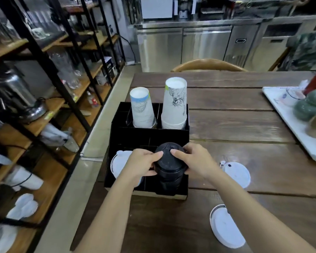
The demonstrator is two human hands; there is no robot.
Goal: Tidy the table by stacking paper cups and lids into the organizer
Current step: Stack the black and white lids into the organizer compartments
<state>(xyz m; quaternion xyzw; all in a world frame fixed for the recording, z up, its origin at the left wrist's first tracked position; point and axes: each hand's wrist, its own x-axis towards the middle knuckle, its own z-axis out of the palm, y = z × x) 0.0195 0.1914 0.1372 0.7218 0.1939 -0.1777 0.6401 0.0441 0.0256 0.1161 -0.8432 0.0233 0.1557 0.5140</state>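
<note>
Head view shows me both hands on one stack of black lids, which stands in the front right compartment of the black organizer. I see my left hand closed around the left side of the top lid, thumb on top and fingers under the rim; my right hand grips the right side in the same way. How many black lids are in the stack I cannot count; they blur together. In the front left compartment lie white lids, partly hidden by my left wrist, so I cannot tell their number. In the back row I count two upside-down cup stacks: a shorter one with blue print on the left and a taller one on the right, with several rims visible at its base. On the wooden table I count two loose white lids, one just right of my right wrist and one nearer to me. One white tray sits at the far right.
</note>
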